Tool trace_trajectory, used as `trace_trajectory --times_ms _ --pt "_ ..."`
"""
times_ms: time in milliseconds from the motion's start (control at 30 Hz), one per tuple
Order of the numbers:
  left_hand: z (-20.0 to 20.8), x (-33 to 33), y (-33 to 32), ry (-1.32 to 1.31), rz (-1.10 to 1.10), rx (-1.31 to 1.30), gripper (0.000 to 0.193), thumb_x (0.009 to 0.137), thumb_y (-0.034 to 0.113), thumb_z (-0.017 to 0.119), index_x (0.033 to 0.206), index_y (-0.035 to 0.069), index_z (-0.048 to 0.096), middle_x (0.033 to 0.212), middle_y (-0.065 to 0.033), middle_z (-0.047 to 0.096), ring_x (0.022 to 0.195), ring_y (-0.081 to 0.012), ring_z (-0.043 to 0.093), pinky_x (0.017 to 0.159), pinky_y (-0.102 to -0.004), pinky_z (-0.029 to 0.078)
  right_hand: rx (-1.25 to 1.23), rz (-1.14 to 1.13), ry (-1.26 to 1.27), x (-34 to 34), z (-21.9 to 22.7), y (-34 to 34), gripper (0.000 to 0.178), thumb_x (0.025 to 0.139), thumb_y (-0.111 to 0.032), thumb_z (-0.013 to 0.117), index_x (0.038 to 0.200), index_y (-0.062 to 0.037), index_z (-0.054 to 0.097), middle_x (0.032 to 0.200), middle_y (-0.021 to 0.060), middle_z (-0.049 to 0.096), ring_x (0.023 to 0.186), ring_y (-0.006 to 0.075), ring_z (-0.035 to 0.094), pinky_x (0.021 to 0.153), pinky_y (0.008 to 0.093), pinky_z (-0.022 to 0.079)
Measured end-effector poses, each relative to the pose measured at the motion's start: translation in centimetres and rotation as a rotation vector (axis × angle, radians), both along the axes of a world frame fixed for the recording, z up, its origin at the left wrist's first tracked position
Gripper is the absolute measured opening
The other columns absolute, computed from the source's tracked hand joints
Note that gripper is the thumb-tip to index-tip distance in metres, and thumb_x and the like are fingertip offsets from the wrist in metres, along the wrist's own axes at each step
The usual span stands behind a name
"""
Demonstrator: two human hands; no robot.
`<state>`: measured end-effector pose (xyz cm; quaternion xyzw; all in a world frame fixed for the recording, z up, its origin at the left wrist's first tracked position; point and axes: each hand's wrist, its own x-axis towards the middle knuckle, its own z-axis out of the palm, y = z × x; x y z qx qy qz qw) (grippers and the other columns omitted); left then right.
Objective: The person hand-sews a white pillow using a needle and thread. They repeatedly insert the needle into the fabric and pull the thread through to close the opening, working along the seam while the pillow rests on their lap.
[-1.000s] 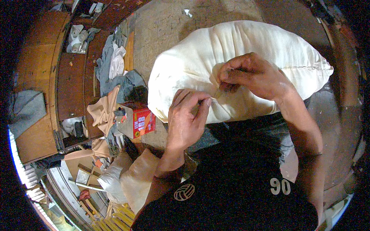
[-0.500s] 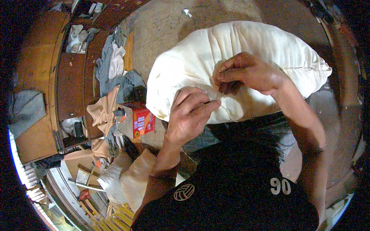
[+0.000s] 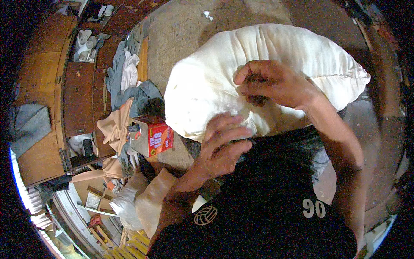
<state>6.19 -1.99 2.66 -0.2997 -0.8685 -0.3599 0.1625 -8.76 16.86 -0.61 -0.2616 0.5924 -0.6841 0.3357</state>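
Observation:
A large, plump white cushion [image 3: 202,86] lies across my lap, its seamed corner pointing right. Above its middle is my right hand [image 3: 276,84], with thumb and fingers curled together in a pinch. Whatever sits between those fingertips is too small and shaded to make out. My left hand [image 3: 224,144] hovers lower, over the cushion's near edge, its bent fingers apart and slightly blurred. I see nothing in it. Both forearms rise from beside my dark shirt.
A red and grey box [image 3: 157,137] stands left of the cushion. Beige cloth [image 3: 116,125] and grey cloth [image 3: 140,95] lie beside it. Farther left is a wooden cabinet [image 3: 79,95]; pale cushions [image 3: 153,196] lie at lower left.
My left hand has dropped toward me, away from the right hand, and its fingers have spread. A thin strand seen between the hands no longer shows. The right hand has barely shifted.

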Motion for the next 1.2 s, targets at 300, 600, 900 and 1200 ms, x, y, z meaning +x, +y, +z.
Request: trace_trajectory --times_ms 300,600,900,1200 --pt "1.1 4.4 -2.2 -0.29 0.019 0.504 0.01 0.095 0.001 0.056 0.103 0.006 0.056 0.1 -0.0135 0.07 0.102 -0.036 0.066 0.093 -0.0527 0.051 -0.203 0.039 -0.381 0.4 3.0 2.4 0.015 0.096 -0.014 0.064 0.107 -0.0047 0.063 0.08 -0.001 0.063 0.067 0.0078 0.059 0.06 0.0235 0.048" --pt "3.5 9.0 -10.8 -0.413 0.034 1.147 0.012 0.101 0.016 0.053 0.103 0.004 0.056 0.089 -0.0152 0.063 0.072 -0.0285 0.064 0.062 -0.0437 0.057 0.004 -0.173 -0.21 1.9 3.1 2.8 0.015 0.096 -0.015 0.063 0.103 -0.0025 0.063 0.079 -0.0024 0.06 0.067 0.0081 0.055 0.06 0.0235 0.043" --pt "-6.7 14.6 -14.3 -1.525 -0.041 0.321 0.026 0.099 0.02 0.061 0.119 0.005 0.053 0.096 -0.0056 0.062 0.073 -0.0132 0.058 0.064 -0.0275 0.05 0.242 -0.504 0.442 7.1 3.7 4.2 0.02 0.092 -0.005 0.063 0.111 0.0002 0.065 0.118 0.0151 0.065 0.107 0.0255 0.063 0.088 0.035 0.051" --pt "-9.8 22.0 -15.4 -2.108 0.322 0.585 0.027 0.101 0.02 0.057 0.122 0.004 0.055 0.104 -0.0053 0.064 0.086 -0.014 0.059 0.076 -0.0295 0.05 -0.072 0.04 -0.171 13.7 -2.7 -1.6 0.026 0.101 -0.016 0.056 0.124 -0.0037 0.056 0.101 0.0111 0.068 0.09 0.0196 0.067 0.075 0.0325 0.056"
